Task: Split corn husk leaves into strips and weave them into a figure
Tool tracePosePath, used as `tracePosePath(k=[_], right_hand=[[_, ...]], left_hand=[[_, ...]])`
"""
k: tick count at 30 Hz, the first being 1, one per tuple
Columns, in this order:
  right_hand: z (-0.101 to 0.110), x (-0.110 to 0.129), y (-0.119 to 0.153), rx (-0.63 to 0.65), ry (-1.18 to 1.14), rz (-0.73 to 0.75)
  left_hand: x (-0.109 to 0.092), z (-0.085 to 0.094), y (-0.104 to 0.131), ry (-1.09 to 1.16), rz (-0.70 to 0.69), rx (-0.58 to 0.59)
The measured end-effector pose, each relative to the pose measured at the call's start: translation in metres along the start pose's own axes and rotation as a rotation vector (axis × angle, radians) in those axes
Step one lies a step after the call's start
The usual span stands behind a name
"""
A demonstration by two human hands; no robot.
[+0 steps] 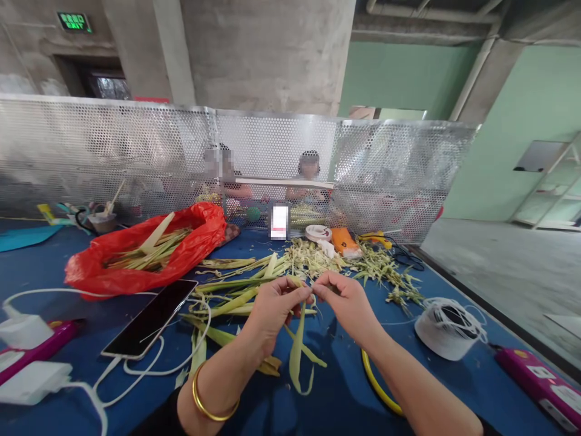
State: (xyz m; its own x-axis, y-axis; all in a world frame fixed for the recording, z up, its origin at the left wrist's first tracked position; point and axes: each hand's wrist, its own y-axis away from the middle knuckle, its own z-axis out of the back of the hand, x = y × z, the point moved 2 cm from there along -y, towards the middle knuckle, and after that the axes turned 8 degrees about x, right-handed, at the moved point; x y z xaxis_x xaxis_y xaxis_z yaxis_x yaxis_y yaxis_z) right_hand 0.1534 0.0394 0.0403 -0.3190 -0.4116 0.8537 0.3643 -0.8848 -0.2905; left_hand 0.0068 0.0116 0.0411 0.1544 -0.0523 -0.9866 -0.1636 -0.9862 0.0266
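Observation:
Pinched together, the fingers of my left hand [276,309] hold a pale green husk strip [296,354], whose loose ends hang below toward the table. Close beside it, my right hand [345,303] is closed in a pinch at the upper end of the strip; what lies between its fingertips is too small to make out. Long husk leaves [236,301] are spread behind and left of my left hand. Beyond both hands sits a heap of short, curled husk pieces [313,257], with a greener pile [385,272] to its right.
On the blue table are a red bag [136,281] of husks, a phone [149,321] with white cables, a white cord spool [447,330], a yellow ring [379,387] and a purple power strip [540,381]. People sit behind a perforated metal screen [272,142].

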Motion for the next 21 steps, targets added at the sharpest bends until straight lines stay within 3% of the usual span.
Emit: tracePosePath(k=[5,9,15,21], right_hand=[[0.003,-0.007,-0.002,-0.068,0.050,-0.044],[0.007,-0.007,-0.004,-0.031,0.023,-0.039],[0.003,0.000,0.000,0.163,-0.239,-0.118],[-0.003,0.003,0.002,0.064,-0.491,-0.218]], left_hand=[[0.002,0.002,-0.002,-0.014,0.015,-0.015],[-0.001,0.004,-0.001,-0.074,0.075,0.034],[-0.009,-0.004,0.006,-0.248,0.113,0.170],[-0.001,-0.007,0.004,-0.301,0.130,0.191]])
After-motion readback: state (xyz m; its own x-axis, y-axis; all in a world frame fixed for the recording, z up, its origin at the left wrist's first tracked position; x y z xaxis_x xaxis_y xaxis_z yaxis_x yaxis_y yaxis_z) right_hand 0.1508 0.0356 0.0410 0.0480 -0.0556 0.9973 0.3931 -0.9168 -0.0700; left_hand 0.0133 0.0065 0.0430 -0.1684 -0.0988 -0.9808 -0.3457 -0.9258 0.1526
